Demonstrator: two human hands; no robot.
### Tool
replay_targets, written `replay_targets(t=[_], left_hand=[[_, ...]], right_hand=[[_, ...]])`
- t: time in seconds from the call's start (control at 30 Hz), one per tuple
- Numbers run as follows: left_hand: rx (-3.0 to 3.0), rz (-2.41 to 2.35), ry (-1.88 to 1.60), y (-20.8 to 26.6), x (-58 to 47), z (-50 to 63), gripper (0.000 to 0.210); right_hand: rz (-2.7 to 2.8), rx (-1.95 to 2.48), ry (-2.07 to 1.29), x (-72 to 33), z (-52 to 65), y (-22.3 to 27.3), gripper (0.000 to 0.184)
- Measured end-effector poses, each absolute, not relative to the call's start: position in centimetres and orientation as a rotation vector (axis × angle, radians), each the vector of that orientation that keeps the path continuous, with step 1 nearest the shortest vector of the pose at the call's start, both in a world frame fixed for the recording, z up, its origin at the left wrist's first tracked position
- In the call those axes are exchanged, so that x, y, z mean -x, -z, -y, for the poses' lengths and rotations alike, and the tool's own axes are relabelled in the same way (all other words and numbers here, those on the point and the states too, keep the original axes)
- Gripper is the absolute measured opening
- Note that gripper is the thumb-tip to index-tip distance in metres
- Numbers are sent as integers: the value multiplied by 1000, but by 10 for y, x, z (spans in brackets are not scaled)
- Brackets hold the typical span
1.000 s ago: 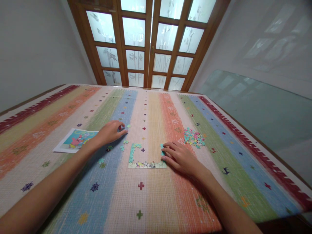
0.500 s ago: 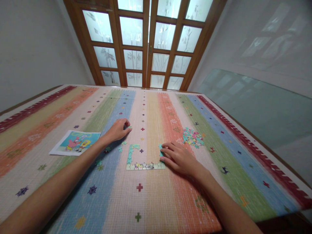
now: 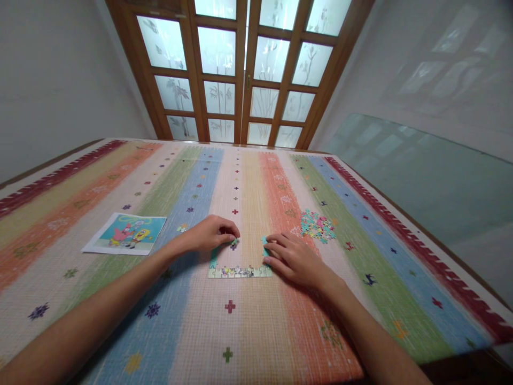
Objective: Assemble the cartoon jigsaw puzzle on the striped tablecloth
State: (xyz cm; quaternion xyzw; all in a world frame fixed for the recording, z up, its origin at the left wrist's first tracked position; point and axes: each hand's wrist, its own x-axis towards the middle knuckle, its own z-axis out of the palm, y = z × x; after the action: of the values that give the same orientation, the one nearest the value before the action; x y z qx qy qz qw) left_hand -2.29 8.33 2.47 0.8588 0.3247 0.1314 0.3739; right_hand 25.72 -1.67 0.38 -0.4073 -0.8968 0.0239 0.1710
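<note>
A partly joined jigsaw puzzle (image 3: 239, 272) lies on the striped tablecloth, its bottom row and parts of both sides joined. My left hand (image 3: 216, 233) is over its upper left corner, thumb and fingers pinching a small greenish puzzle piece (image 3: 234, 242); the hand hides much of that corner. At the right side of the puzzle rests my right hand (image 3: 294, 258), palm down with fingers slightly apart, its fingertips touching the teal right-edge pieces (image 3: 265, 247).
A heap of loose puzzle pieces (image 3: 317, 226) lies beyond my right hand. On the left is a printed cartoon picture (image 3: 127, 234). The patterned tablecloth (image 3: 208, 331) covers the table, with wooden glazed doors (image 3: 242, 75) behind it.
My left hand has moved right and toward me, from beyond the puzzle to over its upper left corner, carrying the piece. My right hand has stayed in place.
</note>
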Motion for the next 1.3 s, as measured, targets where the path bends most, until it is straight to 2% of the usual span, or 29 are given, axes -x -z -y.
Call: replay_targets(t=[0.63,0.8,1.3], left_hand=[[-2558,-861,-518,-16,31,-63,16],[-2620,-1026,-574,-6,31,-51,18],[-2668,-1108,-533,0,20,-46,20]], right_hand=[[2543,1170,-81,-258,17,-3,26],[2539,1170,-67,-258,17,-4,28],[2526,1179,-61,-257,18,-4,25]])
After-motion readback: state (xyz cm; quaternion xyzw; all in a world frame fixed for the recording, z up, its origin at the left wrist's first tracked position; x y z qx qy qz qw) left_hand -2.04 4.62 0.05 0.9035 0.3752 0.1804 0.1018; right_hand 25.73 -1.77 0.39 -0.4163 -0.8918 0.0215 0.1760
